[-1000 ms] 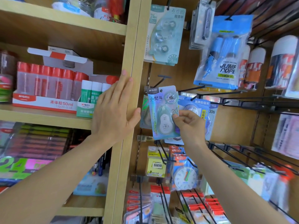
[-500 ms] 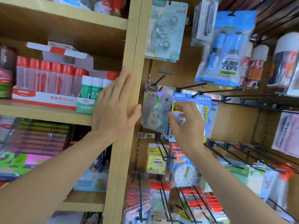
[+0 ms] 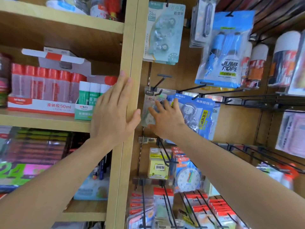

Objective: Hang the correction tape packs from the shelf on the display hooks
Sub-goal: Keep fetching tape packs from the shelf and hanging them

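Observation:
A small silvery correction tape pack [image 3: 149, 100] hangs on a black display hook [image 3: 159, 83] just right of the wooden upright [image 3: 133, 47]. My right hand [image 3: 166, 119] lies against the front of this pack, fingers spread and fairly straight, thumb at its lower edge. A blue correction tape pack [image 3: 203, 113] hangs on the neighbouring hook to the right, partly behind my right hand. A larger pale green pack [image 3: 163, 33] hangs above. My left hand [image 3: 113, 111] rests flat on the upright and holds nothing.
On the left shelf stand a glue bottle carton [image 3: 41, 104] and green glue sticks [image 3: 89, 95]. A blue jump rope bag [image 3: 226, 52] hangs at upper right. Sticky notes [image 3: 158, 167], a clock toy [image 3: 188, 177] and long bare hooks [image 3: 247, 103] jut out below and right.
My right hand carried the small pack up and back onto the hook, released its pinch and now lies spread against it. My left hand has stayed on the upright.

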A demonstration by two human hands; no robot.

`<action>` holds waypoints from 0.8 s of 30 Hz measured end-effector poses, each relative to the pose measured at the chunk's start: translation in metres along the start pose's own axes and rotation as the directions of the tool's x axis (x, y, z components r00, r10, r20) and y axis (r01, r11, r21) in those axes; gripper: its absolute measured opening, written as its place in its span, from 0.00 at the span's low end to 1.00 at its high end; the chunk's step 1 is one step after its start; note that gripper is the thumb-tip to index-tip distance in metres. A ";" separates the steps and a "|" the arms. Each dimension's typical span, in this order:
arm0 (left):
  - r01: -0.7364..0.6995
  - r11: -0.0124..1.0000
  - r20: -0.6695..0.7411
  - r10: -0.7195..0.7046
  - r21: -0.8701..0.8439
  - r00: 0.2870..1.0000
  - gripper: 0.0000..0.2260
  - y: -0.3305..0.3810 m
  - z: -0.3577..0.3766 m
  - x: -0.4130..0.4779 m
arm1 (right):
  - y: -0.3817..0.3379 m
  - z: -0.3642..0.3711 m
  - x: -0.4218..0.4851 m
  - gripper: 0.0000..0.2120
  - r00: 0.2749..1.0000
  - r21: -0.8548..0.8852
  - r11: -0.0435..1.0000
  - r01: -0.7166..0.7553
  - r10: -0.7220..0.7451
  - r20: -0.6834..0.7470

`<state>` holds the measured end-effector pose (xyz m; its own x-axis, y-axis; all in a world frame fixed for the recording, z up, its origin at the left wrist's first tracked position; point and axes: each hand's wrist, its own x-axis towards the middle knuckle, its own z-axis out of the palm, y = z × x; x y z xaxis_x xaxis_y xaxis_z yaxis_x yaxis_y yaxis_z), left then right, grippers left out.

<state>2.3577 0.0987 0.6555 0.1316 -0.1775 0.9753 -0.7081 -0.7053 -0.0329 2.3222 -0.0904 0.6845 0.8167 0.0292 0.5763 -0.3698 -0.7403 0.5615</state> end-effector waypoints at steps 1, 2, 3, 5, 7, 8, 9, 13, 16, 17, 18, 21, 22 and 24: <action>0.004 1.000 0.002 -0.004 0.000 1.000 0.35 0.000 0.000 0.000 | 0.000 -0.001 0.003 0.34 1.000 -0.001 1.000 -0.004 0.004 0.019; 0.005 1.000 0.005 -0.005 0.002 1.000 0.35 0.000 0.000 0.000 | -0.001 -0.002 0.005 0.34 0.999 0.007 1.000 -0.008 0.008 0.031; 0.005 1.000 0.009 -0.005 0.003 1.000 0.35 0.000 0.000 0.000 | -0.001 -0.004 0.005 0.34 0.999 0.022 1.000 -0.009 0.008 0.031; 0.009 1.000 0.018 -0.009 0.001 1.000 0.36 0.000 -0.001 0.000 | 0.001 -0.005 0.001 0.33 1.000 0.085 0.996 0.004 -0.003 -0.012; 0.016 1.000 0.021 -0.016 0.003 1.000 0.36 0.000 -0.002 0.000 | 0.006 -0.006 -0.008 0.30 0.996 0.191 0.981 0.041 -0.025 -0.083; 0.018 1.000 0.022 -0.018 0.000 1.000 0.36 0.000 -0.002 0.000 | 0.009 -0.007 -0.014 0.29 0.993 0.243 0.968 0.065 -0.038 -0.115; 0.019 1.000 0.025 -0.018 -0.006 1.000 0.36 0.001 -0.002 0.000 | 0.012 -0.010 -0.021 0.27 0.988 0.294 0.952 0.087 -0.046 -0.145; 0.001 0.997 0.042 0.002 -0.075 0.999 0.35 0.003 -0.007 0.002 | 0.023 -0.023 -0.052 0.22 0.974 0.572 0.807 0.146 -0.016 -0.227; 0.033 0.987 0.052 -0.025 -0.155 0.998 0.36 0.002 -0.013 0.001 | 0.029 -0.031 -0.081 0.19 0.962 0.741 0.653 0.155 0.071 -0.263; 0.048 0.985 0.044 -0.041 -0.166 0.998 0.35 0.003 -0.016 -0.002 | 0.030 -0.033 -0.091 0.19 0.961 0.779 0.612 0.139 0.106 -0.255; 0.057 0.983 0.025 -0.054 -0.176 0.998 0.33 0.004 -0.019 -0.006 | 0.031 -0.034 -0.101 0.18 0.961 0.814 0.567 0.122 0.138 -0.240; -0.009 0.967 -0.065 -0.008 -0.255 0.998 0.23 0.014 -0.033 -0.029 | 0.028 -0.034 -0.133 0.17 0.957 0.894 0.438 0.096 0.205 -0.203; -0.052 0.953 -0.075 0.031 -0.297 0.997 0.18 0.019 -0.038 -0.040 | 0.026 -0.032 -0.145 0.17 0.959 0.912 0.403 0.082 0.218 -0.182; -0.090 0.919 -0.016 0.091 -0.384 0.996 0.12 0.031 -0.047 -0.068 | 0.022 -0.024 -0.171 0.18 0.962 0.936 0.350 0.045 0.238 -0.135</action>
<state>2.2947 0.1213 0.5980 0.0552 -0.2298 0.9717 -0.9290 -0.3685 -0.0343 2.1638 -0.0951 0.6126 0.6381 -0.0575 0.7678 0.3217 -0.8861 -0.3338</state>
